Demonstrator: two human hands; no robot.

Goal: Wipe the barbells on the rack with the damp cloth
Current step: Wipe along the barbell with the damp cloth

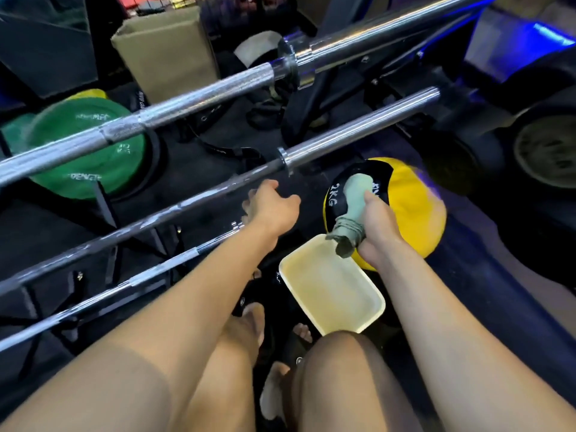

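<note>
Right hand (378, 224): clenched around a rolled grey-green damp cloth (353, 210), held just above the far corner of a shallow cream plastic tray (371, 316).
Left hand (272, 207): released, fingers relaxed, reaching beside the dark middle barbell (174, 210); contact unclear.
Barbells: long steel bars lying across the black rack (103, 210).
Behind cloth: yellow-and-black medicine ball (411, 207).
</note>
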